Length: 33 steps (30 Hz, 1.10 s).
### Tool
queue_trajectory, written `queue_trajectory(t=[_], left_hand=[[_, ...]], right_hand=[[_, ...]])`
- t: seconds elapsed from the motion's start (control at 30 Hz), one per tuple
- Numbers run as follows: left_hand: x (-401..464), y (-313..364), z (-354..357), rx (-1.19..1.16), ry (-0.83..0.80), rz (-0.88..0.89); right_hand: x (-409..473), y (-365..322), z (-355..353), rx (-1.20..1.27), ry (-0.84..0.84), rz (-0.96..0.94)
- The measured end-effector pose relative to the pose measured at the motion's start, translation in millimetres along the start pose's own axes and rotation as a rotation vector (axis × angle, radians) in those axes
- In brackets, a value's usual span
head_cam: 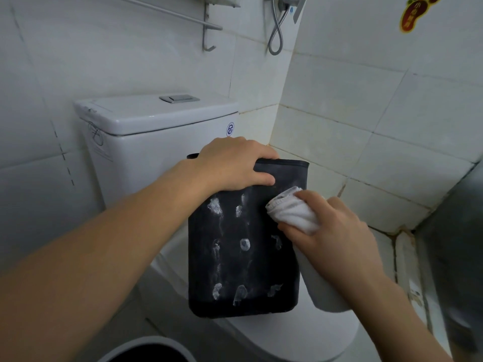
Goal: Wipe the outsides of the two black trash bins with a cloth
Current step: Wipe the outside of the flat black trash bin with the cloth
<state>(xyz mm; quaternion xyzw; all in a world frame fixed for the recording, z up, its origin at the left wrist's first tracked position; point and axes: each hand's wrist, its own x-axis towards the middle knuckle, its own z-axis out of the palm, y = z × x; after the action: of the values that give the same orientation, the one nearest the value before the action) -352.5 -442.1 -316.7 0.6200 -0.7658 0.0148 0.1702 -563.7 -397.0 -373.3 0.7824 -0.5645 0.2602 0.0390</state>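
A: Which way is the bin pointing?

B: Your left hand [235, 163] curls over the rim of the black rectangular plastic trash bin [243, 246], thumb on its outer face, holding it up above the closed lid of the white ceramic toilet [146, 131]. Its long axis runs nearly vertical, mouth at the top and base at the bottom, tilted a little. The broad side with white foamy blotches faces you.

A: And your other hand?

B: Your right hand [337, 228] grips a bunched white terry cloth [292, 212] and presses it on the bin's upper right side. A white cylinder beneath that hand is partly hidden; I cannot tell what it is.

A: Anything cut off or readable?

B: A dark round container with a pale rim [146, 351] is cropped by the bottom edge. The tank carries a small round blue logo [230, 129], unreadable. A red and yellow footprint-shaped sticker [415, 11] on the wall tiles has writing too blurred to read.
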Motion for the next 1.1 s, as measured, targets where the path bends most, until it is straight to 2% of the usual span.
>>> queue_trajectory(t=[0.23, 0.33, 0.47, 0.67, 0.87, 0.97, 1.1], left_hand=[[0, 1, 0, 0.003, 0.017, 0.012], [0, 1, 1, 0.0, 0.012, 0.004], [1, -1, 1, -0.003, 0.003, -0.007], [2, 0, 2, -0.003, 0.012, -0.007], [0, 2, -10, -0.024, -0.085, 0.025], [1, 1, -18, -0.004, -0.157, 0.027], [0, -1, -14, -0.054, -0.16, 0.021]], right_hand=[[21, -3, -2, 0.074, 0.093, 0.053], [15, -2, -2, 0.003, 0.101, 0.019], [-2, -2, -4, -0.164, 0.02, -0.035], [16, -11, -4, -0.115, 0.084, 0.027], [10, -8, -4, -0.143, 0.122, -0.008], [1, -3, -3, -0.2, 0.073, -0.063], [-1, -3, -2, -0.24, 0.077, -0.07]])
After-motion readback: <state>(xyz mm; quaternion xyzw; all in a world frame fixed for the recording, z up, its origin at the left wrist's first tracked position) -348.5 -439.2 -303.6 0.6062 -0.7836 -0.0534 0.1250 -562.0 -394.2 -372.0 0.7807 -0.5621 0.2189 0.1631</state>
